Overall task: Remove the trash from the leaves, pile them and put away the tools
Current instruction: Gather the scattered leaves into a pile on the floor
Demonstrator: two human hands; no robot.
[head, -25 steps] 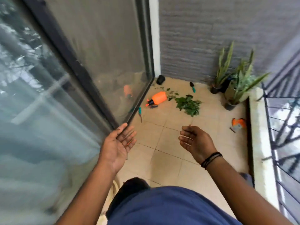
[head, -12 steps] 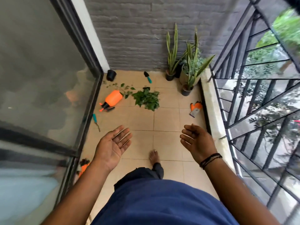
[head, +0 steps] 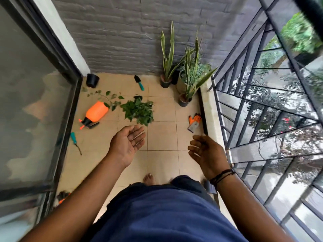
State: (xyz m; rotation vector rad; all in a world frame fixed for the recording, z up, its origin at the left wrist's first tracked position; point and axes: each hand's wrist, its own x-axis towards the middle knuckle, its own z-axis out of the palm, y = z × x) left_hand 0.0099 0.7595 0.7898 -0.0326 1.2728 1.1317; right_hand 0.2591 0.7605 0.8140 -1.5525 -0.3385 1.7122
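Our 2 hands, left hand (head: pixel 128 145) and right hand (head: pixel 205 154), hang spread and empty. The leaf pile (head: pixel 139 110) lies ahead on the floor; next we likely crouch, picking out trash.

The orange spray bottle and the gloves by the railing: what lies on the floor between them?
In the head view, the pile of green leaves lies between the orange spray bottle and the gloves; otherwise bare tile.

Soft daylight, wide-angle edge bending, slight blur
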